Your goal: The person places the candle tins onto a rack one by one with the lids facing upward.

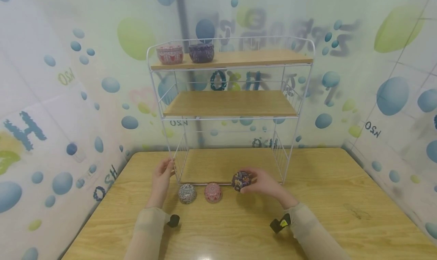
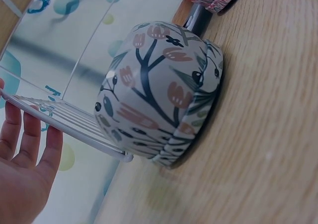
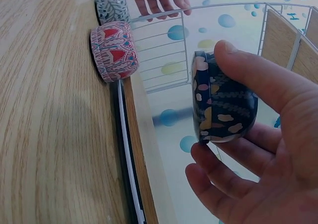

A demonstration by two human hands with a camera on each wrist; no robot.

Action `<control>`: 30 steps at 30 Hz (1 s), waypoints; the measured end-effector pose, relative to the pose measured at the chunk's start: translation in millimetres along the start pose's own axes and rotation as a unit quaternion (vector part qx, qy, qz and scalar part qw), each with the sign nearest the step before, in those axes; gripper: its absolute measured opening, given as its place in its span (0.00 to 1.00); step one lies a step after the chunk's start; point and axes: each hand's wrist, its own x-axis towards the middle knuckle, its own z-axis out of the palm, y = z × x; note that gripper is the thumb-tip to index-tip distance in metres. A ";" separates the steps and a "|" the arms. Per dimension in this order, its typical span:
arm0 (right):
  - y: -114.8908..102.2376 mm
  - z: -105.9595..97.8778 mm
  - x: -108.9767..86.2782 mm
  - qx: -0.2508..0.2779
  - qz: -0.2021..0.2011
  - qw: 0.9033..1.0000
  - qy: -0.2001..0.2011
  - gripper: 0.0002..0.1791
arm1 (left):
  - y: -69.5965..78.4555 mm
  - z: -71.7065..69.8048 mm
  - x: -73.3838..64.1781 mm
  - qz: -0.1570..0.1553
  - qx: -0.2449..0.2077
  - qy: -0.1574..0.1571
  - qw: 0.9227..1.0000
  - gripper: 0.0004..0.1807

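Inspected item: a small dark floral container (image 1: 241, 181), located just below and right of centre in the head view, by the front edge of the rack (image 1: 232, 103). The right hand (image 1: 262, 182) holds it across its sides, thumb opposed to fingers; the right wrist view shows the banded rim facing the table (image 1: 218, 233), with a gap beneath it. The left hand (image 1: 162, 180), left of the rack in the head view, has its fingers against the white wire side; whether the thumb closes round the wire cannot be told. A grey-white patterned container (image 1: 187, 194) and a pink one (image 1: 213, 193) sit rounded end up on the table, lower centre; a pink-and-red container (image 1: 170, 55) and a purple one (image 1: 201, 53) stand on the top shelf, upper left of centre. Handling assessment: the item appears light and stiff, probably thin metal; its glossy curved wall may slip and could dent if dropped. Recommended hold: opposite sides near the wider band, with modest pressure, because the tapering end offers poorer purchase. Any looseness at the band cannot be determined.
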 end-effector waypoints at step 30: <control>-0.8 0.8 0.1 0.021 -0.002 0.999 0.028 0.41 | 9.6 -0.1 -2.4 -0.011 -0.008 -0.010 1.000 0.16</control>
